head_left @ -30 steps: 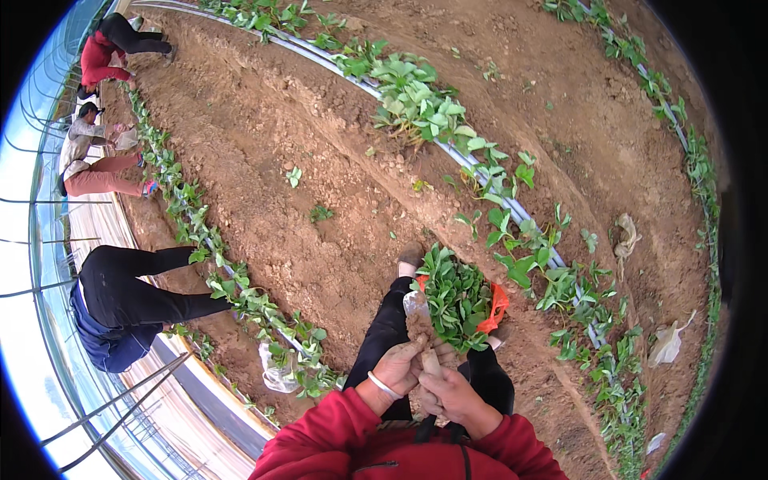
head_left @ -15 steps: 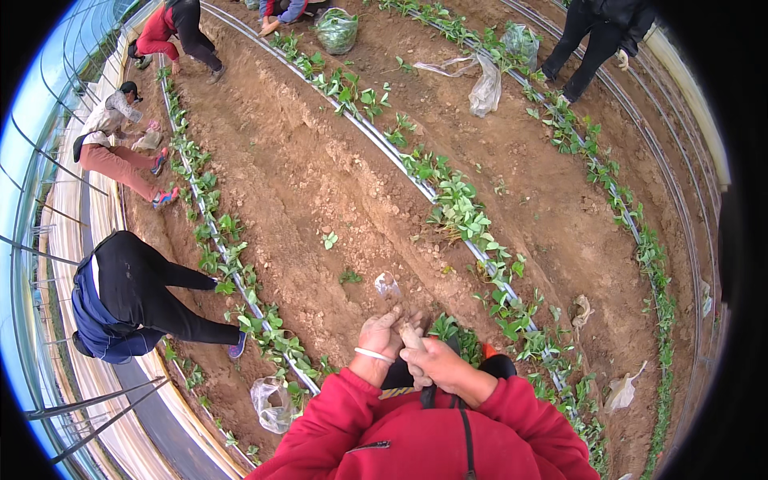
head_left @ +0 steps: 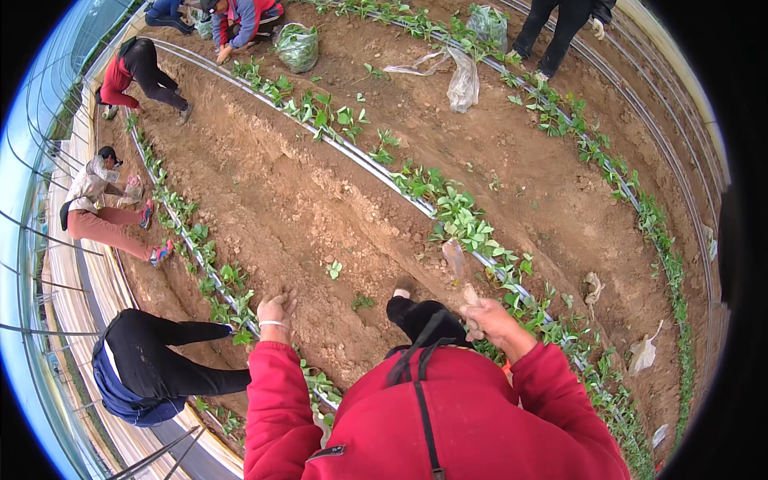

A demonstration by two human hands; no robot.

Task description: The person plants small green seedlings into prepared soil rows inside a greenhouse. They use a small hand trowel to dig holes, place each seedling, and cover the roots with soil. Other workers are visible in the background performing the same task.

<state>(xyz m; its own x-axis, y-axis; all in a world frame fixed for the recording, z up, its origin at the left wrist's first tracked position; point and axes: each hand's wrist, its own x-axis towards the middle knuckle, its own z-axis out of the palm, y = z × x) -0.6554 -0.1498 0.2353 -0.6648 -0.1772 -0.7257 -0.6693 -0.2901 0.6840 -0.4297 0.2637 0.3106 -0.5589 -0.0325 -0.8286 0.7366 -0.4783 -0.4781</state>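
I wear a red sweater and stand on bare brown soil between rows of green seedlings. My left hand point(head_left: 277, 309), with a thin band at the wrist, hangs out to the left over the soil near a seedling row point(head_left: 226, 282). Its back faces the camera and its fingers curl down, so its palm is hidden. My right hand point(head_left: 490, 318) is raised on the right, closed around a short pale stick-like object point(head_left: 471, 304), just above the middle seedling row point(head_left: 468, 224). My dark shoe point(head_left: 404, 298) shows between the hands.
A pale irrigation pipe point(head_left: 364, 164) runs along the middle row. A person in black point(head_left: 148, 368) bends at the lower left, with others point(head_left: 100, 204) working further up. Clear plastic bags point(head_left: 462, 80) and a bag of seedlings point(head_left: 298, 46) lie at the top. Scraps of plastic point(head_left: 644, 352) lie at right.
My hands were together in front of my body; now they are spread apart, left hand out to the left and right hand to the right. The view has tilted further up the field.
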